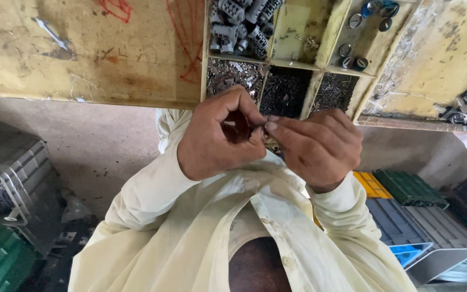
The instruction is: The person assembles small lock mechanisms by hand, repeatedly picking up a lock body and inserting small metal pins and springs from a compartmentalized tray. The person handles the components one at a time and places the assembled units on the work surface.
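Pinching together, the left hand (220, 138) and right hand (314, 146) are closed on a small, mostly hidden metal part (259, 128), judged light, stiff, best gripped by fingertips.

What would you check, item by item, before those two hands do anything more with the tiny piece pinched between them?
1. Left hand curled closed near the small part: ok.
2. Right hand fingertips meeting the left: ok.
3. Small part pinched between the fingertips, kind and seating: cannot tell, mostly hidden.
4. Divided wooden parts tray close above the hands: ok.
5. Compartment of small silvery metal pieces stocked: ok.
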